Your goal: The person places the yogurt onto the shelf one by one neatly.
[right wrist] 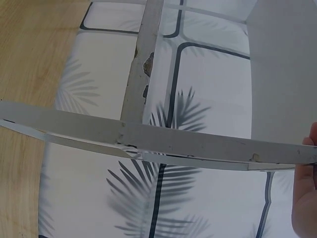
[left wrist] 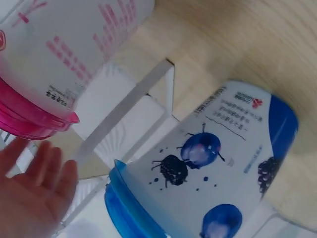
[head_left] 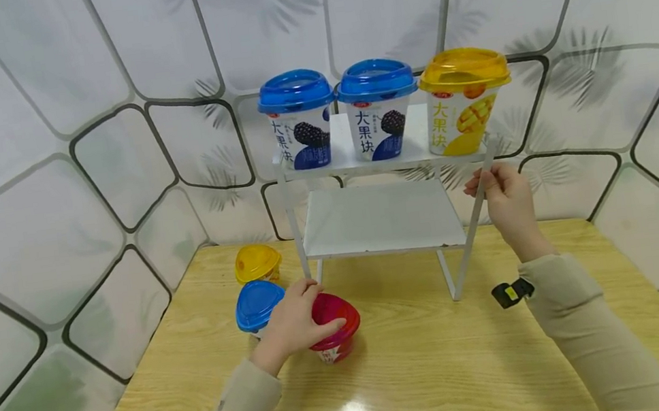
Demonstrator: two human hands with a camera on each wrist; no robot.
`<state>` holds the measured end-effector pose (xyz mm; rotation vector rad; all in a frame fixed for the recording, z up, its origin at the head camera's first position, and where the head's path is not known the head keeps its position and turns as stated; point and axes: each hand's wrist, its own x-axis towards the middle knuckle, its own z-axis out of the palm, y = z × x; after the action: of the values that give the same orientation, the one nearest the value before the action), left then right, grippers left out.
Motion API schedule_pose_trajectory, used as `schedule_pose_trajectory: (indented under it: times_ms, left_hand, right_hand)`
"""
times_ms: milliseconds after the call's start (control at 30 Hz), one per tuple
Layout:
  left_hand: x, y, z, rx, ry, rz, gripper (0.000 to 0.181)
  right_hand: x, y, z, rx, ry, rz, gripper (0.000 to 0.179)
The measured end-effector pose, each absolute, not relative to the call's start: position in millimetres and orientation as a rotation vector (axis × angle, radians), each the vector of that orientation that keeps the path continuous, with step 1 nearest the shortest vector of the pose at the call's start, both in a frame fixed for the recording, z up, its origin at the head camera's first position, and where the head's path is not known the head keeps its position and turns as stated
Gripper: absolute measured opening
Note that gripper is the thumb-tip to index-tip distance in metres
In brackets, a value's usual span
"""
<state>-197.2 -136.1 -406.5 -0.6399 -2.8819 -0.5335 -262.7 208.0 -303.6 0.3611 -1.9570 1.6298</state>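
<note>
Head view bright; white glare on near part of worktop [head_left: 418, 373]. Left wrist view softer, left hand [left wrist: 37, 196] slightly blurred.

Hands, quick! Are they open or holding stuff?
Left hand: open, over the red cup.
Right hand: closed, holding the rack.

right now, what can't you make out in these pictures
Head view: part of the red lid, under the left hand.
Head view: lower part of the tabletop yellow cup, behind the tabletop blue cup.
Left wrist view: fine print on that blue cup, too small and blurred.
Right wrist view: most of the right hand, cut by the right edge.
</note>
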Motion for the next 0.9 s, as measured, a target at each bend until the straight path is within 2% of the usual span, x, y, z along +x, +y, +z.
schedule_pose_trajectory:
  times_ms: [100, 233, 633, 900]
  left_hand:
    - [-196.4, -132.3, -408.3, -0.507, -2.924, -0.571, 0.081]
    - [-196.2, -129.4, -410.0, -0.489, -2.947, -0.613, 0.084]
    - [-201.4, -133.3, -412.8, -0.732, -2.884, -0.971, 0.07]
    - [-202.4, -136.6, -416.1, -0.75, -2.839, -1.141, 0.073]
  right_hand:
    - [-262.7, 208.0, -303.7, 0.359, -1.96, 1.623, 0.017]
    - [-262.5, 207.3, -303.8, 0.353, -1.964, 1.606, 0.017]
    - [-262.9, 207.3, -304.8, 0.339, -1.959, 1.621, 0.019]
    - [-262.6, 207.0, -306.0, 0.335, -1.979, 1.575, 0.023]
